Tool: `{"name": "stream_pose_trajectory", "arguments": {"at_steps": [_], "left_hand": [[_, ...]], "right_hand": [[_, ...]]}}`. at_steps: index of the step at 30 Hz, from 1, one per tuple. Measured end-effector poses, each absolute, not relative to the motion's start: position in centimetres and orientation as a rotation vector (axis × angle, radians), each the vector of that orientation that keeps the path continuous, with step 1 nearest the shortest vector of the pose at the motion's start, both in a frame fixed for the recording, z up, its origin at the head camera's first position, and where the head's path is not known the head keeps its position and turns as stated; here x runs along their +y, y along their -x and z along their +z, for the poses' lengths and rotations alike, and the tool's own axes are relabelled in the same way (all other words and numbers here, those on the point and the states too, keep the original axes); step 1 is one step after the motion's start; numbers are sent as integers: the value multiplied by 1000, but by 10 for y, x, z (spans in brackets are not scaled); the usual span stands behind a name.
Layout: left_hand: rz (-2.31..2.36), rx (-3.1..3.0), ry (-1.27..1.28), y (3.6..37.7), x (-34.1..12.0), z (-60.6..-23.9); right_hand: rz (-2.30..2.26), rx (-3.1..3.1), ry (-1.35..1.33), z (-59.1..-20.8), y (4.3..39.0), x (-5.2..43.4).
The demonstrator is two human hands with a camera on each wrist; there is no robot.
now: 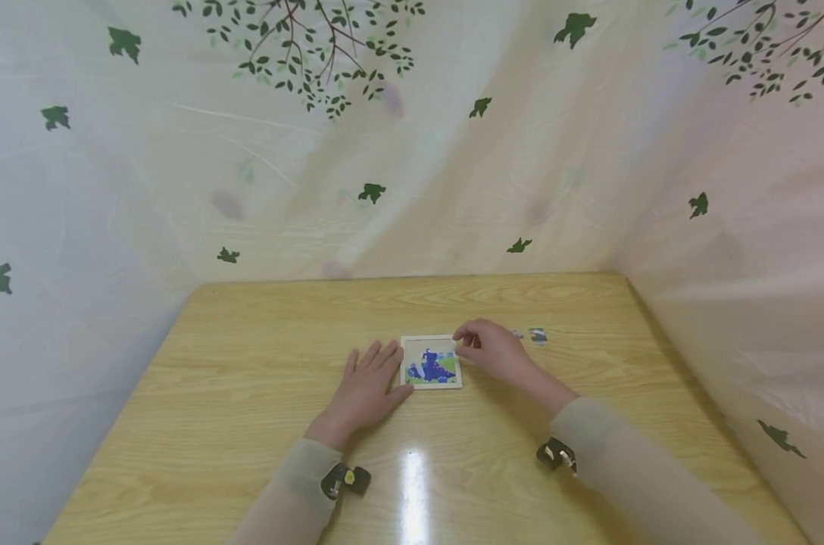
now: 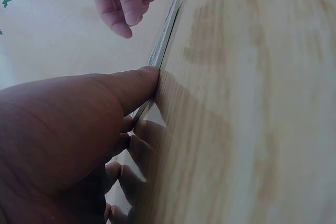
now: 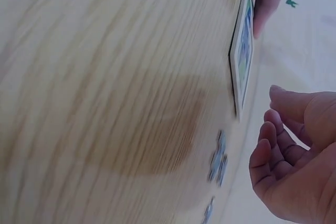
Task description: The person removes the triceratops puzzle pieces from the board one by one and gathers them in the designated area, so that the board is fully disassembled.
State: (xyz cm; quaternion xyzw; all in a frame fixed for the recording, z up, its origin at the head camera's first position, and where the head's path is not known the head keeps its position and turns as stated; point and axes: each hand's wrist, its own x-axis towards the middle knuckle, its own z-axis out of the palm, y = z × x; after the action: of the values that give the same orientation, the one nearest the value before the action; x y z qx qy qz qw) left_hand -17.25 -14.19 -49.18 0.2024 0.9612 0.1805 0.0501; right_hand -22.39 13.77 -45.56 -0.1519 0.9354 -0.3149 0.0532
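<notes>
Flat, left hand (image 1: 366,382) against puzzle frame (image 1: 431,362), right hand (image 1: 488,350) loosely curled, empty

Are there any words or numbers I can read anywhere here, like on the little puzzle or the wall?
None: no words, numbers or labels can be read in any view.
The puzzle board between the left hand and right hand shows only a blue and green picture.
The loose puzzle pieces on the table are too small to tell.
The curtain carries only printed leaves and branches.
</notes>
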Motion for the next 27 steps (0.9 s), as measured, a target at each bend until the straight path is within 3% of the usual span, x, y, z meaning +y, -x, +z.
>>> {"name": "stream_pose_trajectory", "arguments": {"at_steps": [27], "left_hand": [[554,2926,-636,173,-143,-490]], "right_hand": [[-800,2784,490,-465,227,92]]}}
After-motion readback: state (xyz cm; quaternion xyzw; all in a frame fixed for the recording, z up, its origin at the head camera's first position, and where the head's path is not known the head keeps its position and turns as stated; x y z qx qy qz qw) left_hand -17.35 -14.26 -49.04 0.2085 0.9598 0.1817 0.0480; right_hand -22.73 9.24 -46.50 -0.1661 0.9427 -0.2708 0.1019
